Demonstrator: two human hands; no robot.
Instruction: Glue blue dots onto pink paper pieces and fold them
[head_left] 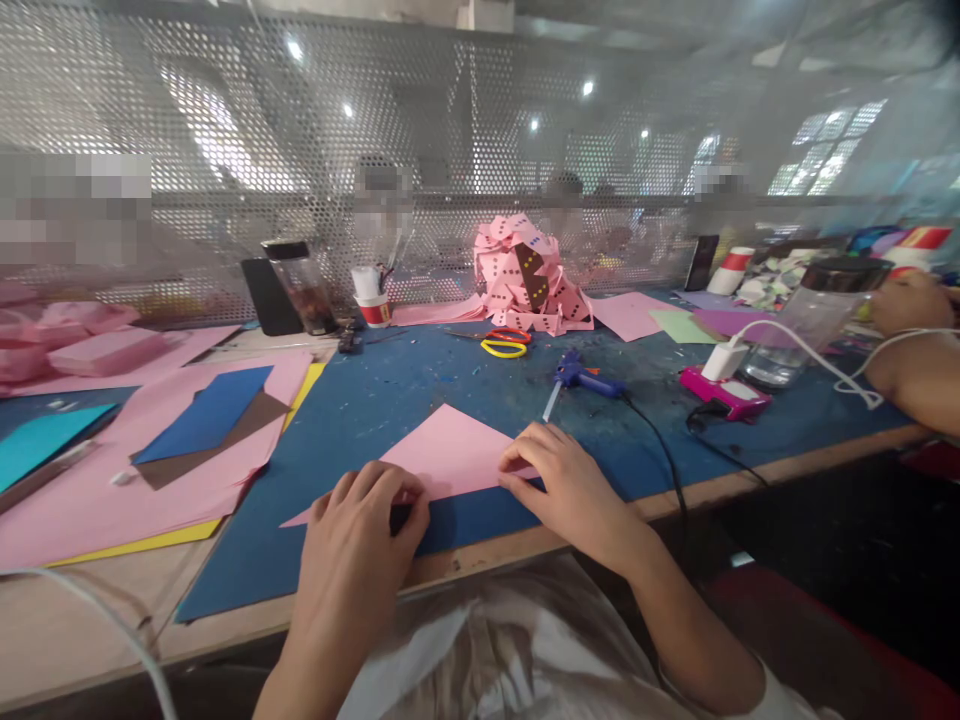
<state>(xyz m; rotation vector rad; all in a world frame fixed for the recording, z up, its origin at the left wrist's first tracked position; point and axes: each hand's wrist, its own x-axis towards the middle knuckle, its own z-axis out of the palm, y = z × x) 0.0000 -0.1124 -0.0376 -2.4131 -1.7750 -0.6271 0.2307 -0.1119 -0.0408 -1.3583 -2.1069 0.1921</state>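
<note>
A sheet of pink paper [450, 450], folded into a triangle, lies on the blue mat with its peak pointing away from me. My left hand [367, 510] is curled over the triangle's left part, fingers and thumb bent at its near edge. At the right side, my right hand [559, 475] pinches the paper's edge between thumb and fingers. Just beyond the right hand rests a blue glue gun [589, 377], a glue stick projecting from it. Scissors [506, 343] with red and yellow handles lie farther back.
Pink sheets [180, 480] with blue and brown pieces lie left. A pink paper model [517, 275] stands at the back beside a paper cup [372, 300]. A pink power socket [725, 392], cables and a clear bottle [802, 320] are right, near another person's arm [911, 370].
</note>
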